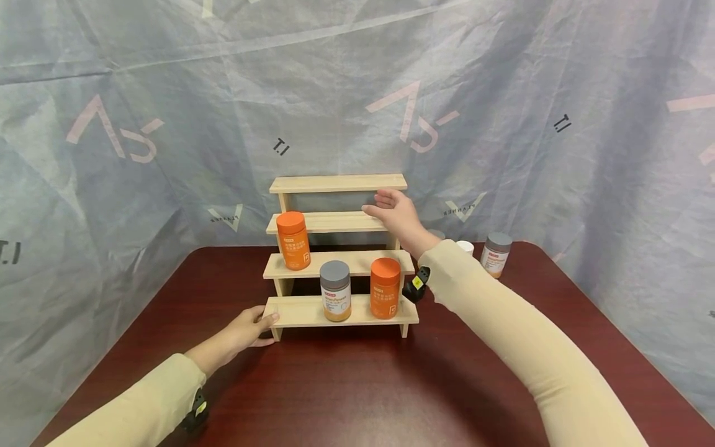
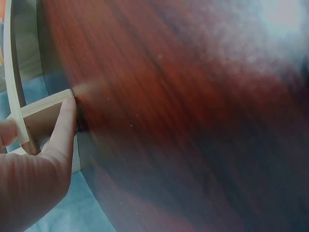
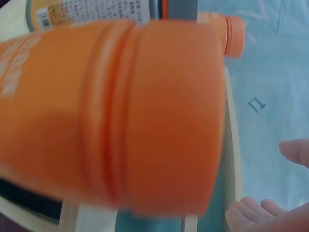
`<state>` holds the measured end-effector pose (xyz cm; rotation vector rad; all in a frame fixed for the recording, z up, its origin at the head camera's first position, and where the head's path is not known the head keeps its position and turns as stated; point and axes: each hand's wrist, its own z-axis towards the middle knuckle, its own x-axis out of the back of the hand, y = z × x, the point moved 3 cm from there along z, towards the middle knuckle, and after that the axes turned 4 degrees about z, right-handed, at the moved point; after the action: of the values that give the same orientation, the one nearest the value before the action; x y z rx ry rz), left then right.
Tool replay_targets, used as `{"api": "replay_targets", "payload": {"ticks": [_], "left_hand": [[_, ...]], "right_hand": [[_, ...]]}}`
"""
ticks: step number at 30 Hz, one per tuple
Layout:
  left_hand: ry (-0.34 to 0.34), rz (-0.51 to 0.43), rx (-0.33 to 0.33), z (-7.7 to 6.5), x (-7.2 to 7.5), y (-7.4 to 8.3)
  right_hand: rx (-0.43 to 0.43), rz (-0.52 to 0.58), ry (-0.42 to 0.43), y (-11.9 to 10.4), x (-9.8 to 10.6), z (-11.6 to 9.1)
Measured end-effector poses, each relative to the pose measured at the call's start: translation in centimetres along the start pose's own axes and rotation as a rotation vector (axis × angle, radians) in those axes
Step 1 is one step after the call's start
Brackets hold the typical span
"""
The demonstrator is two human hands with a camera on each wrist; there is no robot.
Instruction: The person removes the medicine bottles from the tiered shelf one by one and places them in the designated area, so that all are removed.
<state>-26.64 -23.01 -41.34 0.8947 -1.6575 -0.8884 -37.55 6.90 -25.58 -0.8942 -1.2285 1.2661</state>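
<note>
Wooden tiered shelving point(image 1: 360, 261) is gripped by the left hand point(image 1: 246, 329); the right hand point(image 1: 398, 218) is empty, thumb and fingers apart. Three jars point(image 1: 336, 293) are shelved; another grey-lidded jar point(image 1: 496, 256) isn't.

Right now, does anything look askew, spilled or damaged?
Nothing stands out: the left orange jar, right orange jar and middle gray-lidded jar stand upright on the wooden rack, lids on, and no spill shows on the table.

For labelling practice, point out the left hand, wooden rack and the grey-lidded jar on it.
Left hand point(image 1: 246, 329): head view, thumb base.
Wooden rack point(image 1: 359, 261): head view, second-lowest shelf.
Grey-lidded jar point(image 1: 336, 300): head view, label.
</note>
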Motion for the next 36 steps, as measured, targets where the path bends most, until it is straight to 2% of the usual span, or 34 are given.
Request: {"api": "replay_targets", "payload": {"ticks": [10,19,24,30,36], "left_hand": [[-0.002,0.003,0.007,0.2,0.1,0.2],[-0.009,0.014,0.006,0.3,0.2,0.4],[0.006,0.013,0.016,0.2,0.4,0.3],[-0.007,0.019,0.004,0.1,0.5,0.4],[-0.013,0.011,0.005,0.1,0.3,0.5]], "right_hand": [[-0.014,-0.024,-0.073,-0.6,-3.0,0.3],[0.006,-0.008,-0.122,-1.4,-6.6,0.8],[-0.021,-0.026,-0.186,-1.7,-9.0,0.8],[-0.062,0.023,-0.227,-1.7,-11.7,0.8],[-0.079,-0.015,-0.254,-1.3,-13.3,1.1]]}}
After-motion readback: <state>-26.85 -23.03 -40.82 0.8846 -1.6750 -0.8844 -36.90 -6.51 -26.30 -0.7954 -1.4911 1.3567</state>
